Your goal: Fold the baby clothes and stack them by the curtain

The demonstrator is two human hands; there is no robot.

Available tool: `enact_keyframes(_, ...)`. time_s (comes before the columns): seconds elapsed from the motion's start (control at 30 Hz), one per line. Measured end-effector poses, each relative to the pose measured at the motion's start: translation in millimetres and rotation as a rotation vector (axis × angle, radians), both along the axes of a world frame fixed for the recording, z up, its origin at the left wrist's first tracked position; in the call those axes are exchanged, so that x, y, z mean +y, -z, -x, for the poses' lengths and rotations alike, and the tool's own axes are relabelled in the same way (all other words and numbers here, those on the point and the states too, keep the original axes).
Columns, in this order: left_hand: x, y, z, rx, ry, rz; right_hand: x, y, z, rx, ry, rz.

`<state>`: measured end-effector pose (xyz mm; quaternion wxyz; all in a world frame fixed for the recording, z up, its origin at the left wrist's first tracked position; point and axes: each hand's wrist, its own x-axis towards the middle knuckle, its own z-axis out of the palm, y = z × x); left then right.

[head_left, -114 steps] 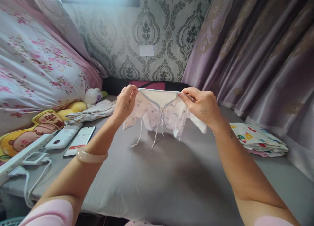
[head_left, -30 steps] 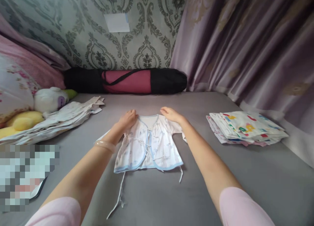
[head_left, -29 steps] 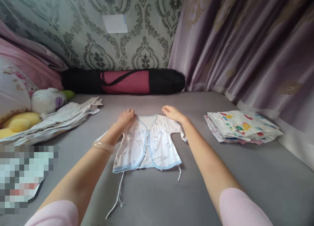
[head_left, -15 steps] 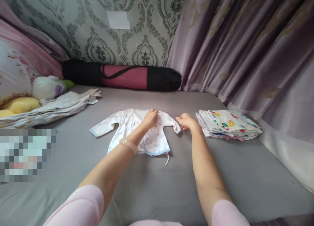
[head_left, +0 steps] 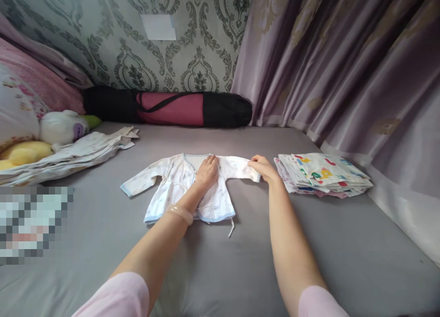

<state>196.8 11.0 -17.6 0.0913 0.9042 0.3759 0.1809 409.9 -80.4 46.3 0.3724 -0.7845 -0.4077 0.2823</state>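
A small white baby shirt [head_left: 172, 186] with pale blue trim and a faint print lies spread on the grey bed sheet [head_left: 220, 271]. My left hand [head_left: 207, 171] rests flat on its chest near the neckline, fingers stretched out. At the end of the right-hand sleeve, my right hand [head_left: 263, 168] pinches the fabric near the cuff, and the sleeve is drawn out straight. The other sleeve slants down to the left, its blue cuff showing. A thin tie hangs below the hem. My left forearm hides part of the shirt's lower front.
A stack of folded printed clothes [head_left: 326, 175] sits right of my right hand. Flat garments [head_left: 85, 147], a white plush toy [head_left: 62, 126] and a yellow plush [head_left: 27, 154] lie at left. A black and red long bag [head_left: 172, 108] lines the wall; a curtain [head_left: 343, 69] hangs at right.
My right hand has taken hold of the right-hand sleeve and pulled it straight outward; before, it bent down. My left hand has flattened out on the shirt's chest.
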Motion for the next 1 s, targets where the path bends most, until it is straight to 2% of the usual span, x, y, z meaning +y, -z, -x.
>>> enact_keyframes(0.1, -2, 0.8, -3, -0.009, -0.038, -0.014, -3, 2.3, -9, 0.114, 0.091, -0.092)
enact_keyframes(0.27, -8, -5.5, -6, 0.017, -0.069, -0.006, -8, 11.4, -21, 0.144, 0.055, -0.174)
enact_keyframes(0.5, -14, -16.0, -4, 0.117, -0.069, -0.004, -4, 31.1, -42, -0.125, 0.189, -0.133)
enact_keyframes(0.6, -15, -17.6, -4, 0.130, -0.071, -0.013, -6, 32.0, -44, -0.233, 0.188, -0.049)
enact_keyframes(0.73, -17, -20.3, -3, 0.141, -0.063, -0.002, -11, 25.3, -33, -0.526, 0.139, 0.099)
enact_keyframes(0.83, -19, -23.8, -3, 0.139, -0.061, 0.005, -8, 18.0, -13, -0.684, 0.089, 0.060)
enact_keyframes(0.9, -20, -25.6, -3, 0.132, -0.056, 0.005, 0, 15.6, 6, -0.701, -0.013, -0.009)
enact_keyframes(1.0, -20, -26.0, -3, 0.126, -0.051, -0.005, 14, 18.9, 41, -0.654, -0.257, -0.084)
